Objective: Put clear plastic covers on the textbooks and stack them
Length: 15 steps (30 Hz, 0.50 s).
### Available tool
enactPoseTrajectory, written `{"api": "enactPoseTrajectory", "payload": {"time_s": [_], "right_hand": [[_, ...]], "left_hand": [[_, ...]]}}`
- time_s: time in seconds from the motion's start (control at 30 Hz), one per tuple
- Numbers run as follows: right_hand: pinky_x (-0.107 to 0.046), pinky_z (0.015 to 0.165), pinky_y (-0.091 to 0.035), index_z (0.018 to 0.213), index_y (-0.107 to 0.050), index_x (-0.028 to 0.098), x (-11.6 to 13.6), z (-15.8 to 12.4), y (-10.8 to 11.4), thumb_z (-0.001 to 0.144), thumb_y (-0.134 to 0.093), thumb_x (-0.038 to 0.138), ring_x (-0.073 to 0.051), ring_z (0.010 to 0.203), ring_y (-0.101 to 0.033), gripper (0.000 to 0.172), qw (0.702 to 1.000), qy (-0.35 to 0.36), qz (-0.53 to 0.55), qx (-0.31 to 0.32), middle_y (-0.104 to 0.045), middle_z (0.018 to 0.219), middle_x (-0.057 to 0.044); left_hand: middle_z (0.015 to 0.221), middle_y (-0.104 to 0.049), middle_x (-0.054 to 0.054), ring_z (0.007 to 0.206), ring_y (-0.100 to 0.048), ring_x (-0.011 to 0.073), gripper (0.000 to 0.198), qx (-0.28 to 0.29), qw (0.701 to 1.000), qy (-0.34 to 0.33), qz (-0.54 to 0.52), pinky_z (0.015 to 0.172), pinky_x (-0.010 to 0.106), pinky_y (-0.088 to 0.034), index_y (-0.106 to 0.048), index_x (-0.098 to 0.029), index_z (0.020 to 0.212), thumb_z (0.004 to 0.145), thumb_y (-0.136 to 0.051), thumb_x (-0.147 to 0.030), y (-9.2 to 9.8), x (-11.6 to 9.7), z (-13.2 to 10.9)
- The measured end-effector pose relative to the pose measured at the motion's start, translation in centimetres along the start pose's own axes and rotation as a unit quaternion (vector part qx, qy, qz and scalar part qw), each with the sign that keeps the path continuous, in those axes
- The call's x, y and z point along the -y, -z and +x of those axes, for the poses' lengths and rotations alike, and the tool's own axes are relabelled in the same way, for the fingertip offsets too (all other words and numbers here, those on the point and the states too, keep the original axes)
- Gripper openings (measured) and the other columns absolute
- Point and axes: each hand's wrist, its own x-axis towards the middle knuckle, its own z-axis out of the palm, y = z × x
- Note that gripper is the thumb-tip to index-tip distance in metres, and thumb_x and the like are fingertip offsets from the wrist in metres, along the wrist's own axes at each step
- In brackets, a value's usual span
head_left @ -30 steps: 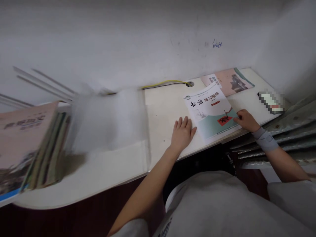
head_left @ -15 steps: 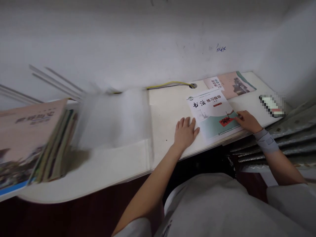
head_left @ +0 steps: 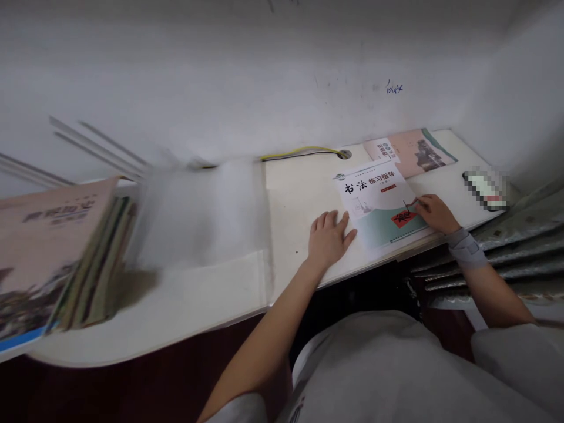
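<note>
Dim light leaves a soft shadow (head_left: 138,288) beside blurred, stretched books (head_left: 66,252).

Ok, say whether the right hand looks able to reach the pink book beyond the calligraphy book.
Probably yes: the right side of the pink book lies uncovered, with nothing visible between it and the right hand; the calligraphy book seems to overlap only its near left corner.

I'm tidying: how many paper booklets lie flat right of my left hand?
2: a white-green paper booklet by your right hand, and a pink paper booklet farther back; more may be hidden.
</note>
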Motion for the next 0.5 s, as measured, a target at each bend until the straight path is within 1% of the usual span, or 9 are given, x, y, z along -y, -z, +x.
{"api": "enactPoseTrajectory", "payload": {"time_s": [0.07,0.23,0.33,0.4,0.43,0.5], "right_hand": [[-0.042,0.099,-0.042,0.106,-0.068,0.017,0.2,0.0,0.1,0.087,-0.047,0.032,-0.026,0.111,-0.056,0.032,1.000,0.002,0.011,-0.002,-0.066,0.108,-0.012],[-0.040,0.094,-0.047,0.104,-0.069,0.016,0.6,-0.3,0.2,0.086,-0.050,0.031,-0.025,0.103,-0.060,0.030,0.999,-0.019,0.034,-0.021,-0.066,0.108,-0.013],[-0.041,0.092,-0.048,0.100,-0.070,0.016,0.7,-0.1,0.4,0.085,-0.050,0.029,-0.026,0.103,-0.061,0.028,0.998,-0.038,0.032,-0.024,-0.068,0.103,-0.013],[-0.040,0.091,-0.048,0.097,-0.071,0.016,0.7,0.1,0.5,0.085,-0.050,0.027,-0.026,0.101,-0.061,0.026,0.998,-0.049,0.024,-0.017,-0.069,0.098,-0.012],[-0.040,0.091,-0.048,0.096,-0.071,0.016,0.7,0.1,0.6,0.085,-0.050,0.027,-0.026,0.100,-0.062,0.026,0.998,-0.052,0.021,-0.011,-0.070,0.097,-0.012],[-0.039,0.089,-0.048,0.100,-0.071,0.015,0.7,0.0,0.7,0.086,-0.051,0.027,-0.025,0.097,-0.063,0.028,0.998,-0.062,0.019,0.001,-0.070,0.097,-0.012]], "left_hand": [[0.139,-0.049,0.016,0.129,-0.042,0.0331,0.058,0.001,1.000,0.000,0.003,0.103,0.047,-0.035,-0.046,-0.022,0.141,0.094,-0.034,-0.054,0.1,0.0,0.0],[0.138,-0.050,0.016,0.127,-0.043,0.0329,0.057,-0.006,1.000,0.004,0.001,0.103,0.049,-0.035,-0.048,-0.023,0.139,0.093,-0.037,-0.054,0.1,0.2,0.0],[0.140,-0.048,0.017,0.130,-0.041,0.0334,0.057,-0.017,1.000,0.005,-0.011,0.106,0.052,-0.031,-0.046,-0.024,0.141,0.093,-0.038,-0.054,0.2,-0.2,-0.2],[0.148,-0.040,0.018,0.137,-0.034,0.0357,0.062,-0.020,0.999,-0.023,-0.019,0.110,0.057,-0.024,-0.041,-0.023,0.144,0.092,-0.040,-0.056,0.4,-1.1,-0.5],[0.151,-0.035,0.019,0.139,-0.029,0.0378,0.068,-0.008,0.999,-0.046,-0.025,0.111,0.058,-0.021,-0.038,-0.021,0.146,0.090,-0.043,-0.059,0.5,-1.6,-0.6],[0.155,-0.024,0.022,0.142,-0.021,0.0434,0.082,0.044,0.994,-0.088,-0.040,0.111,0.059,-0.020,-0.034,-0.016,0.147,0.083,-0.049,-0.066,0.6,-2.7,-0.7]]}}
